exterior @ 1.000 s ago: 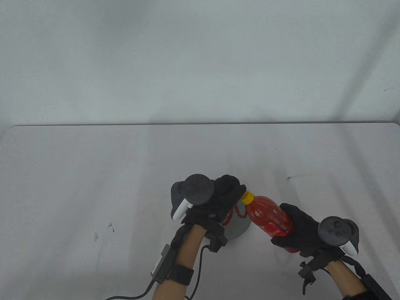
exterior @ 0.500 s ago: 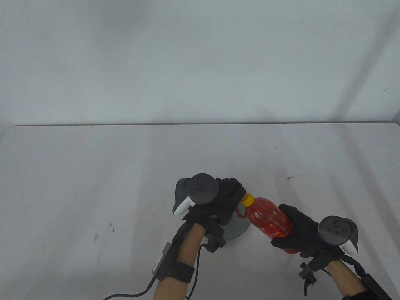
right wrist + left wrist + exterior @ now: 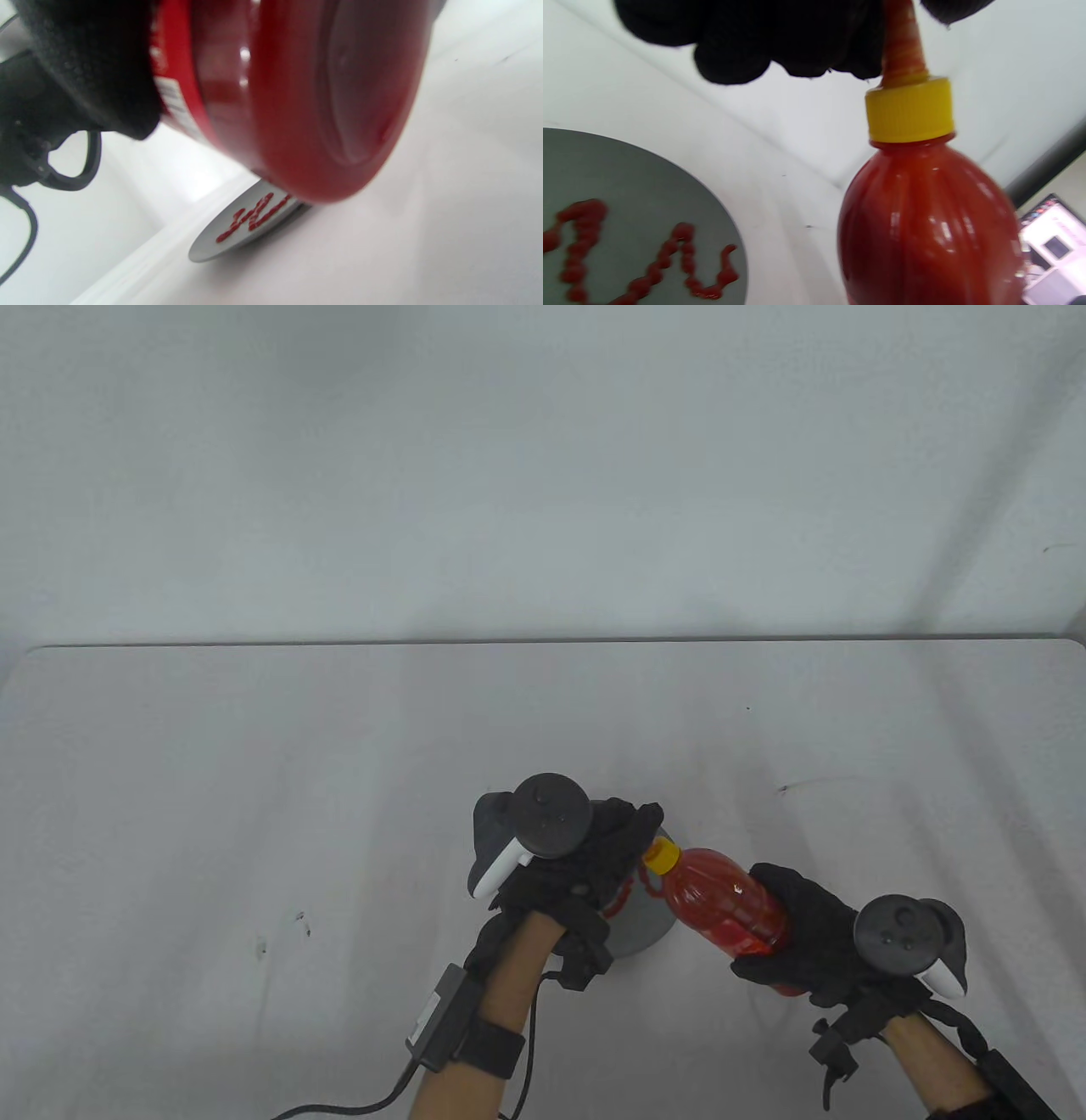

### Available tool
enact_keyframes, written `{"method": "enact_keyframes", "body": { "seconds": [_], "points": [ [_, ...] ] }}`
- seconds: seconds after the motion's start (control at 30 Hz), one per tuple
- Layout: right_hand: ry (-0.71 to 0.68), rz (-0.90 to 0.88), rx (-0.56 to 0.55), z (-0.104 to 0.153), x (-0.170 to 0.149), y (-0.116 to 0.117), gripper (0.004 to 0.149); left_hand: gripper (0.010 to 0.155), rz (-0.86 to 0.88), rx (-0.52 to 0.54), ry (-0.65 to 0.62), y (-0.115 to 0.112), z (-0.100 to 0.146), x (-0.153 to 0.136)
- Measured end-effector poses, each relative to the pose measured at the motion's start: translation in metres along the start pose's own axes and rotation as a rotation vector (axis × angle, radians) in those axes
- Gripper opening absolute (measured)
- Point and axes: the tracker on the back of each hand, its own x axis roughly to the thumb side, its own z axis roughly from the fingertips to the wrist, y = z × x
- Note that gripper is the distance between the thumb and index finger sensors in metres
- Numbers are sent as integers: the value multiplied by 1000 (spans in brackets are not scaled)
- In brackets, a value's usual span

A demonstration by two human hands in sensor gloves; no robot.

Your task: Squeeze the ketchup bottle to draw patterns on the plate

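Observation:
A red ketchup bottle (image 3: 721, 903) with a yellow cap (image 3: 661, 857) lies tilted above the table, nozzle pointing left. My right hand (image 3: 797, 933) grips its lower body; the right wrist view shows the bottle base (image 3: 318, 97) under the glove. My left hand (image 3: 638, 833) is at the bottle's tip. In the left wrist view its fingers (image 3: 797, 38) curl round the orange nozzle (image 3: 901, 46) above the cap (image 3: 910, 110). A grey round plate (image 3: 649, 929) lies under both hands, carrying red ketchup squiggles (image 3: 649, 267), also seen as ketchup lines (image 3: 254, 216) on the plate (image 3: 212, 250).
The white table (image 3: 254, 780) extends left and back to a white wall. A black cable (image 3: 356, 1107) trails from the left wrist near the front edge. Small dark marks (image 3: 301, 920) dot the tabletop at left.
The bottle and my right hand shifted slightly left and toward me, so the yellow cap sits lower over the plate. My left hand stays at the nozzle and followed it.

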Motion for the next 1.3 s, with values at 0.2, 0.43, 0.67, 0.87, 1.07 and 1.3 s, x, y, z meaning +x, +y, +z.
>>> {"method": "enact_keyframes", "body": {
  "seconds": [0.2, 0.43, 0.67, 0.87, 1.07, 1.3],
  "points": [
    [-4, 2, 10, 0, -1, 0, 93, 52, 66, 9, -54, -5, -3, 0],
    [-16, -146, 52, -1, -6, -2, 93, 49, 133, 110, -201, -6, 1, 8],
    [7, -86, 22, -1, -6, -2, 93, 53, 55, 80, -86, -1, 1, 4],
    [13, -48, 8, 0, -5, -2, 93, 57, -56, 31, -6, -3, -1, 8],
    [-15, -87, 15, 1, -6, -1, 93, 50, 251, -72, -77, -6, -7, 0],
    [-63, -210, 75, 0, -5, -2, 92, 49, 260, 1, -273, 0, 2, 8]
  ]
}}
